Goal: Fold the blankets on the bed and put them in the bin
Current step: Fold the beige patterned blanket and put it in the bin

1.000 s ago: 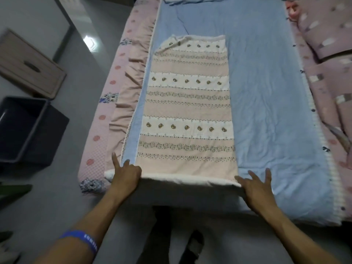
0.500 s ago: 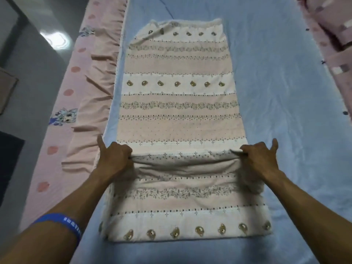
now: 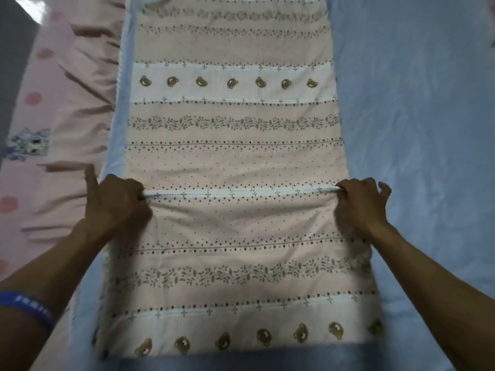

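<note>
Both hands, left hand [image 3: 117,202] and right hand [image 3: 360,203], clamp the pink bear-patterned striped blanket's [image 3: 230,124] white edge; carry it forward evenly, keeping sides aligned over the blue bed sheet [image 3: 415,129].

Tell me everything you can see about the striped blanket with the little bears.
The striped blanket is a long narrow strip of soft quilted cloth, pink and white bands with bear heads, leaf sprigs and dots. It lies flat on the blue cover. Its near end is folded over itself; the left hand and right hand grip that edge.
</note>
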`<state>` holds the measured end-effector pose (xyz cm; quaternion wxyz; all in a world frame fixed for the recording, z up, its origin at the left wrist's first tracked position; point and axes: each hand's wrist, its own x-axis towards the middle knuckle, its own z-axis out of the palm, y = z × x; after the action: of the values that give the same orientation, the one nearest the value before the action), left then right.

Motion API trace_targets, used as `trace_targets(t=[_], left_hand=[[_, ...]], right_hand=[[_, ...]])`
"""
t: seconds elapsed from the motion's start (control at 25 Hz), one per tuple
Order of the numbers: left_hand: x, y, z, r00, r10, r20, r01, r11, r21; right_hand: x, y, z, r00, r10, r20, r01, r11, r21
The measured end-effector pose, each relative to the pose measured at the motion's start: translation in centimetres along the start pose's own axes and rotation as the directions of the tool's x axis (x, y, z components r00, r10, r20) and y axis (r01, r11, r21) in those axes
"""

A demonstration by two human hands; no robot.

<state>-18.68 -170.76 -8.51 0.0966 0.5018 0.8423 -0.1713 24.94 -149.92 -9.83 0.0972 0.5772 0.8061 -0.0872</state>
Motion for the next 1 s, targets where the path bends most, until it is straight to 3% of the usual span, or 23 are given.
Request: trace_targets(t=[0.24,0.4,0.48,0.56,0.6,0.72,0.8,0.88,1.0], left_hand=[[0.8,0.2,-0.5,1.0,-0.013,0.018,0.013,0.999,0.039],[-0.4,2.0,-0.5,0.988,-0.06,-0.144,0.052,0.997,-0.058],[-3.8,5.5,0.9,0.98,-0.032,-0.194,0.006,0.991,-0.134],[-9.8,8.2,3.7,0.985,0.097,-0.14,-0.121,0.977,-0.178],[-13.1,8.5,5.6,0.991,0.119,-0.068,-0.13,0.972,-0.195],[-19.4,4.9,10.6,0.997,-0.031,0.068,0.045,0.975,-0.219],[-20.1,3.3,11.1,0.997,-0.014,0.078,0.024,0.991,-0.135],[-20.9,3.1,10.6,0.993,-0.025,0.118,0.033,0.997,-0.068],[-23.1,1.7,10.5,0.998,0.01,0.055,-0.009,1.0,-0.029]], right_hand=[[1.6,0.1,0.1,0.998,-0.051,0.031,0.051,0.999,-0.004],[1.4,-0.5,0.3,1.0,0.029,-0.001,-0.029,0.999,-0.03],[-1.3,-2.2,1.3,0.998,-0.064,0.009,0.064,0.994,-0.086],[-6.4,-3.2,4.1,0.974,-0.215,0.064,0.219,0.974,-0.061],[-9.0,-2.5,5.4,0.97,-0.219,0.109,0.226,0.972,-0.059],[-13.4,2.6,8.0,0.983,-0.03,0.182,0.052,0.992,-0.118],[-14.2,4.4,7.7,0.976,0.033,0.216,0.008,0.982,-0.187],[-15.5,3.2,6.9,0.991,-0.038,0.125,0.065,0.975,-0.215],[-19.9,-0.9,6.6,0.966,-0.259,-0.01,0.256,0.959,-0.123]])
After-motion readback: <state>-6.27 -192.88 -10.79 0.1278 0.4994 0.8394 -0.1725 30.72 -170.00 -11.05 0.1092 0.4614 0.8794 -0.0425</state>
